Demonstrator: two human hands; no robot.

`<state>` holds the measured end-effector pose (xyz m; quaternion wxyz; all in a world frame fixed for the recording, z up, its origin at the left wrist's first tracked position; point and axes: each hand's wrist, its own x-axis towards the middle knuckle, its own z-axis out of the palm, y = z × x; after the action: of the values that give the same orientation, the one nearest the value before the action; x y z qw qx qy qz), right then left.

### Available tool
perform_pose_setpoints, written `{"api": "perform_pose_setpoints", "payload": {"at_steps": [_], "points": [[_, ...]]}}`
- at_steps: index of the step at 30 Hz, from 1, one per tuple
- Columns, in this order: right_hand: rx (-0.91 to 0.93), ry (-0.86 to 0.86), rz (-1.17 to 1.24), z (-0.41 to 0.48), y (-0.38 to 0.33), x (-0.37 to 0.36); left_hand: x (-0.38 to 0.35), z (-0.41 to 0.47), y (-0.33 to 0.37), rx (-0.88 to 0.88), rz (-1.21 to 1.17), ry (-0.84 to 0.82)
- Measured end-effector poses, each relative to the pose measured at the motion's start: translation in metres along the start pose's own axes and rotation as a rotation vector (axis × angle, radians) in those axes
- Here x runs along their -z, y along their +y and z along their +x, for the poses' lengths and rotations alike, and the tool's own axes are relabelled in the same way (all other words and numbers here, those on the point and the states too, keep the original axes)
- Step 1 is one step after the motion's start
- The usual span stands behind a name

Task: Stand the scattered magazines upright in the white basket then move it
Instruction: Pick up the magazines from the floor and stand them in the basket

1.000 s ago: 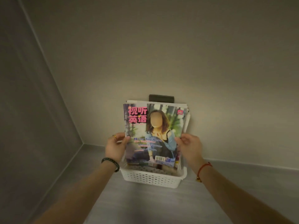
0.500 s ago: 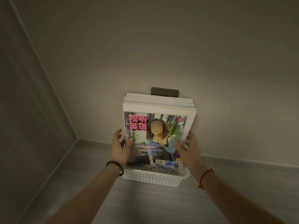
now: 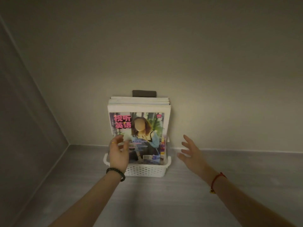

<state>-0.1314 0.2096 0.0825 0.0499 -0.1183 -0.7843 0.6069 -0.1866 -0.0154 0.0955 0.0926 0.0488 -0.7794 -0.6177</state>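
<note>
On the left, a grey side wall is meeting the back wall in a corner, and a grey surface is running along below.

The left hand is being held with its fingers loosely spread in front of the left edge of the front magazine. Nothing is being gripped; whether the fingertips are touching the cover cannot be told.

At the centre, the white basket is sitting on the surface at the far side, near the back wall. The magazines are standing upright in it as a pack, leaning slightly back toward the wall, where a dark plate is showing just above them.

On the right, the right hand is being held open with fingers splayed, apart from the basket and holding nothing.

The standing step is being judged done, and the move is being prepared. To do it well, the basket should be taken at both end rims, low down, with both hands gripping evenly. The pack is tall against the shallow basket, so it is likely to tip forward if the basket is jerked. Thumbs could be pressed against the outer covers while the basket is being lifted level and carried slowly.
</note>
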Motion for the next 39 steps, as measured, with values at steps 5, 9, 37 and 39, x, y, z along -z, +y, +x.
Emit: {"api": "perform_pose_setpoints", "payload": {"at_steps": [5, 9, 37, 39], "points": [[0.013, 0.092, -0.052, -0.047, 0.013, 0.07, -0.057, -0.054, 0.031, -0.025, -0.056, -0.291], [-0.013, 0.189, -0.105, -0.09, 0.035, 0.152, -0.13, -0.106, 0.045, 0.007, 0.002, -0.482], [-0.646, 0.735, 0.271, -0.289, 0.252, 0.544, -0.524, -0.402, 0.052, 0.25, 0.179, -1.138], [-0.672, 0.752, 0.309, -0.287, 0.257, 0.551, -0.531, -0.398, 0.058, 0.234, 0.216, -1.185]]}}
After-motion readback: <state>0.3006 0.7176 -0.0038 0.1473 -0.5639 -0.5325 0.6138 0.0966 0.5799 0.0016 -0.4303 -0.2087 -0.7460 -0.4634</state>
